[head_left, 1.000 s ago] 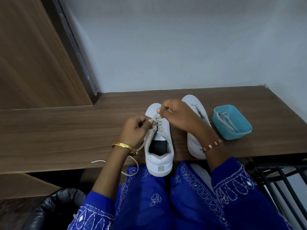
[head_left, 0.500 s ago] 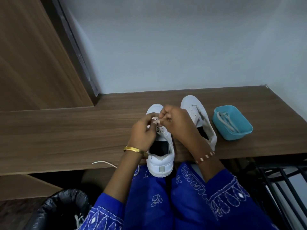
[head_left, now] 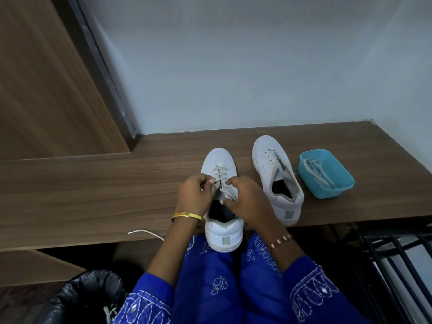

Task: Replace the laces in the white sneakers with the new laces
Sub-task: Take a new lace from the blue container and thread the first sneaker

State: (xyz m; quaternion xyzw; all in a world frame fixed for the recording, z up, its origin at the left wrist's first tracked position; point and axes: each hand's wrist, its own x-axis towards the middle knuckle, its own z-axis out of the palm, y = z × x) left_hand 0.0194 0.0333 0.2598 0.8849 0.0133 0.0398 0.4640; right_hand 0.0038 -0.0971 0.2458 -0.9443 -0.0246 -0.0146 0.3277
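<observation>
A white sneaker (head_left: 218, 160) stands toe-away at the front edge of the wooden desk (head_left: 93, 195), its heel jutting over the edge. A pale lace (head_left: 221, 173) crosses its upper eyelets. My left hand (head_left: 192, 195) pinches the lace at the sneaker's left side. My right hand (head_left: 247, 199) pinches the lace at the right side, over the tongue. A loose lace end (head_left: 146, 232) trails on the desk edge to the left. The second white sneaker (head_left: 275, 174), without a lace, stands to the right.
A blue plastic tub (head_left: 327, 190) with a lace (head_left: 319, 170) in it sits right of the sneakers. A bin with a black liner (head_left: 77, 298) stands below at the left, with a lace piece in it. A black metal rack (head_left: 392, 265) is at the lower right. A wall runs behind the desk.
My two hands have drawn closer to me along the sneaker, uncovering the crossed lace near the toe. The second sneaker is now fully in view.
</observation>
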